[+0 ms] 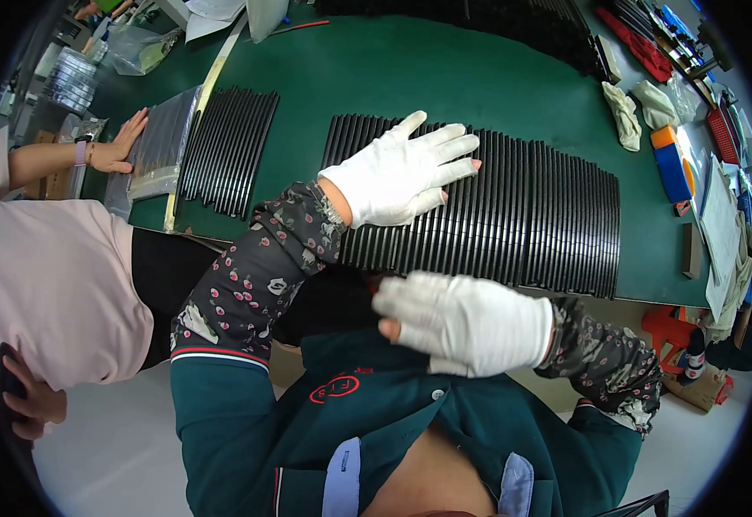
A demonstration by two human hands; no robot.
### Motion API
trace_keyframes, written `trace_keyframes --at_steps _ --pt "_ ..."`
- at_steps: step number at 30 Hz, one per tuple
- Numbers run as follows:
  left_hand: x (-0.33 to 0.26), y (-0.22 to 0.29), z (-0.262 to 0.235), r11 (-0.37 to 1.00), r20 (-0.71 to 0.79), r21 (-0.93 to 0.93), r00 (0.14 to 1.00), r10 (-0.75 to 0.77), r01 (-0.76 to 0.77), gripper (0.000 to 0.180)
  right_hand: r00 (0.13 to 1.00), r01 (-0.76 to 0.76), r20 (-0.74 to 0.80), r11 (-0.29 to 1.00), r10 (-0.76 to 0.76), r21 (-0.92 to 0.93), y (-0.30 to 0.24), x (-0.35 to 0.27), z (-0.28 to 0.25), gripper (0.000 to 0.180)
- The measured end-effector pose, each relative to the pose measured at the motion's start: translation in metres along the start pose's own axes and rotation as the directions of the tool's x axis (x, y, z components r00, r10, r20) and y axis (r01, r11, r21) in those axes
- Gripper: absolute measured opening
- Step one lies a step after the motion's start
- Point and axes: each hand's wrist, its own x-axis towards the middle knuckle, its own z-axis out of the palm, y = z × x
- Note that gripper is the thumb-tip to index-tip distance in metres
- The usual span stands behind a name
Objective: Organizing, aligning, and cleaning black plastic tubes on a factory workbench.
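A long row of thin black rods (522, 207) lies side by side on the green table. My left hand (402, 168), in a white glove with bare fingertips showing, rests flat across the left part of the row with its fingers spread. My right hand (471, 323), gloved too and slightly blurred, hovers just before the table's front edge, below the rods. Its fingers are stretched out to the left, and nothing shows in them. A smaller group of black rods (231, 151) lies farther left on the table.
At the left, a co-worker's hand (116, 153) presses on plastic-wrapped packs (165, 142) beside a yellowish strip. Pale gloves (621, 116), a blue-and-orange object (673, 168) and a small dark block (692, 250) lie to the right. Dark bundled items (514, 26) line the back.
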Motion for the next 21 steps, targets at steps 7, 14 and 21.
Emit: trace_keyframes --at_steps 7,14,21 --pt "0.010 0.003 -0.003 1.000 0.019 -0.016 1.000 0.014 -0.014 0.053 0.988 0.071 0.146 0.994 -0.058 -0.087 -0.013 -0.012 0.028 0.054" --pt "0.002 0.003 -0.007 0.999 0.076 0.038 0.997 -0.018 0.015 0.058 0.981 -0.193 -0.008 0.978 0.193 -0.082 -0.017 -0.037 -0.011 0.047" --pt "0.017 0.024 -0.017 0.997 -0.012 -0.037 0.998 0.060 -0.060 0.065 0.887 -0.379 -0.385 0.877 0.254 -0.294 -0.031 -0.092 -0.033 0.037"
